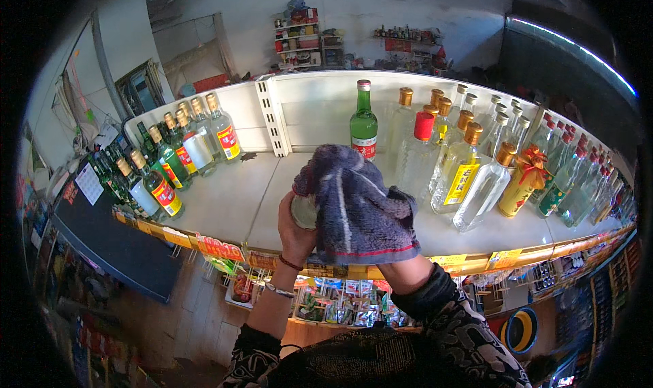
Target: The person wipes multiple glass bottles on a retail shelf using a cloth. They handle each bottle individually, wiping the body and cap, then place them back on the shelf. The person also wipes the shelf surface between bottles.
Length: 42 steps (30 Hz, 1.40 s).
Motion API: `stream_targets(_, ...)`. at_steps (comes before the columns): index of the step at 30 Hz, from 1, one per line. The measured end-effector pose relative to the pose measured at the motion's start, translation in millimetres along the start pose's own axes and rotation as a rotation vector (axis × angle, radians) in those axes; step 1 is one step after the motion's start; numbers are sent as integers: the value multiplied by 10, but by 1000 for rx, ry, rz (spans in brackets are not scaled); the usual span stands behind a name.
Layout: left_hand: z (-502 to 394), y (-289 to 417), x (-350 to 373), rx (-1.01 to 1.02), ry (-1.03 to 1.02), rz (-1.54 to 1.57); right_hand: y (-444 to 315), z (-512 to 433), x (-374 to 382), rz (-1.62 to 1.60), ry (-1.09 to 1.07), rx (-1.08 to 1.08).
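Observation:
My left hand (295,235) grips a clear glass bottle, its round base (304,213) turned towards me. A dark grey-purple towel (365,209) with pale stripes and a red edge wraps the rest of the bottle and hides its neck. The towel also covers my right hand; only the wrist (408,275) shows below it, and the fingers appear closed on the cloth. Just behind the towel, a green glass bottle (363,117) with a red label stands upright on the white shelf (275,189).
Several labelled liquor bottles (168,191) stand on the left of the shelf. More clear bottles (459,179) with gold caps crowd the right, beside a gold container with a red bow (520,181). Price tags (219,246) line the front edge, above hanging snack packets (352,304).

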State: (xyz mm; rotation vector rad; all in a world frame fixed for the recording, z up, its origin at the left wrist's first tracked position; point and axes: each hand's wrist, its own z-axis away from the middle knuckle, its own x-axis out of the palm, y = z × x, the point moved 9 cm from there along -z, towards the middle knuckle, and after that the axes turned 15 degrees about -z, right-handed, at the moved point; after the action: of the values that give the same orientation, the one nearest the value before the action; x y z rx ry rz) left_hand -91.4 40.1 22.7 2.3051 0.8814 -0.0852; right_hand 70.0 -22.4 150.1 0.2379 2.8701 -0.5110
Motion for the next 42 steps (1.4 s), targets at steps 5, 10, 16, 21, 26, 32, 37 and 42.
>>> stream_targets(5, 14, -35, 58, -78, -98, 22, -39, 21, -47, 5, -35, 25)
stream_targets(10, 14, -69, 92, -96, -111, 30, -1, -39, -31, -3, -30, 33)
stream_targets(16, 49, -187, 166, -74, -71, 97, -50, -31, -19, 26, -63, 22)
stream_targets(21, 59, -320, 170, -118, -64, 157, -42, -116, 56, 127, -104, -40)
stream_targets(26, 34, -242, 91, -67, -9, -66, 280, -357, 160, -504, 41, 223)
stream_targets(32, -9, -587, 214, -395, 22, 581, 261, -367, 418, -148, -52, 343)
stream_targets(37, -125, -581, 232, -401, 95, 681, 406, -570, 466, -144, -51, 306)
stream_targets(42, -121, -316, -13, -316, 140, 23, 590, -831, 272, -300, -60, 340)
